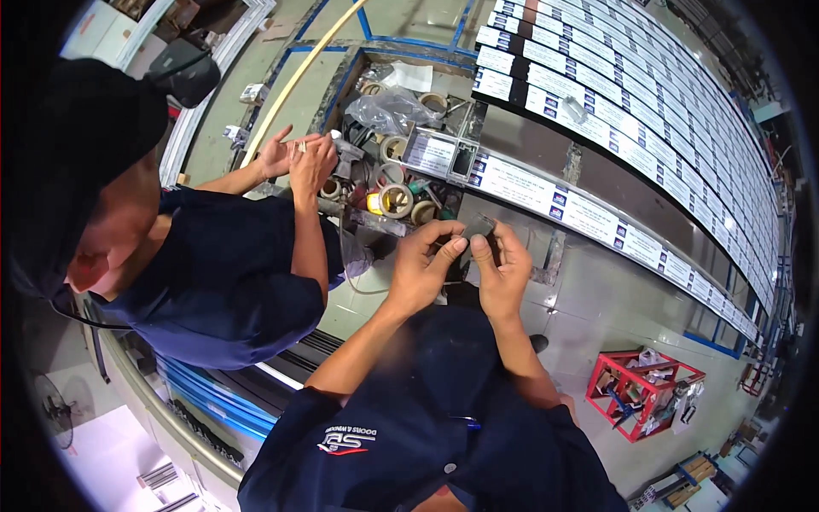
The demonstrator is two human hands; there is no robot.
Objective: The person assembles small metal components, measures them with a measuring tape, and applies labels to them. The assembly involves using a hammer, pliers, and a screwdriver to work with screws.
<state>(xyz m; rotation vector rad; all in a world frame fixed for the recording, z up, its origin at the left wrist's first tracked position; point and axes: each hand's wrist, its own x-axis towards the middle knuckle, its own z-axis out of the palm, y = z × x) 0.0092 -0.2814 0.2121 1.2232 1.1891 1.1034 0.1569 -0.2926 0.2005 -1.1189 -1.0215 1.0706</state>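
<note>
In front of my chest, my left hand (424, 263) and my right hand (503, 271) come together, thumbs close to each other. Between them, pinched by the fingers of both, is a small dark grey flat piece (480, 225) with a straight edge; its exact kind does not show. Just beyond my hands lies a framed tray (348, 85) with rolls of tape (395, 201), clear plastic bags (388, 111) and small tools. A silver metal profile (439, 154), wrapped in printed film, ends over the tray.
A co-worker's hands (300, 160) meet over small pieces at the tray's left side. Long film-wrapped profiles (614, 119) lie in rows on a rack at right. On the floor stands a red metal crate (636, 392) with tools. Blue strips (213, 397) run at lower left.
</note>
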